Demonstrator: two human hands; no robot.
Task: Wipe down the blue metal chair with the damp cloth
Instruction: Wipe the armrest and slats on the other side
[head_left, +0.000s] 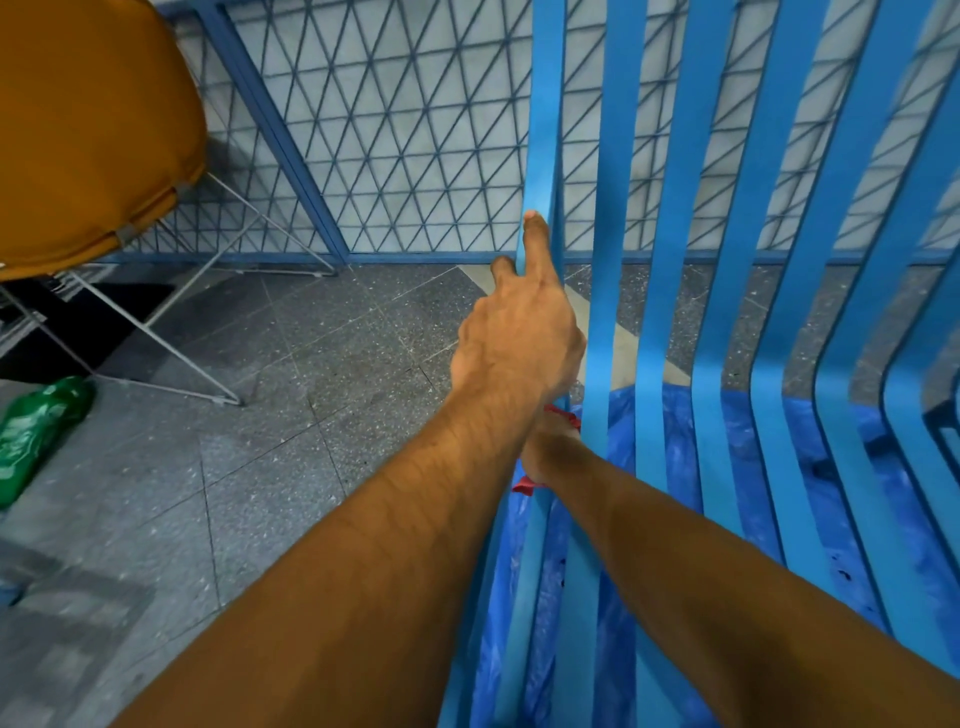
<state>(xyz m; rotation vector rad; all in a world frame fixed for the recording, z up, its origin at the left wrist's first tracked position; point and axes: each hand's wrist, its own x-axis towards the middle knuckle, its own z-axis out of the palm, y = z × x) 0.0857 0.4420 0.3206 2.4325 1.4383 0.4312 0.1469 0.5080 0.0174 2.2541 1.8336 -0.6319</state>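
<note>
The blue metal chair (727, 322) fills the right half of the view, its long flat slats running from the seat up into the back. My left hand (519, 332) grips the leftmost slat, with the index finger stretched up along it and the thumb on the outer edge. My right hand (550, 447) is lower on the same slat, mostly hidden under my left wrist. It holds a red cloth (527, 486), of which only small bits show above and below the hand.
An orange chair (88, 130) on thin wire legs stands at the upper left. A green plastic bag (36, 431) lies on the grey speckled floor at the left. A blue mesh fence (405, 130) runs behind. Blue plastic sheeting (748, 467) lies under the slats.
</note>
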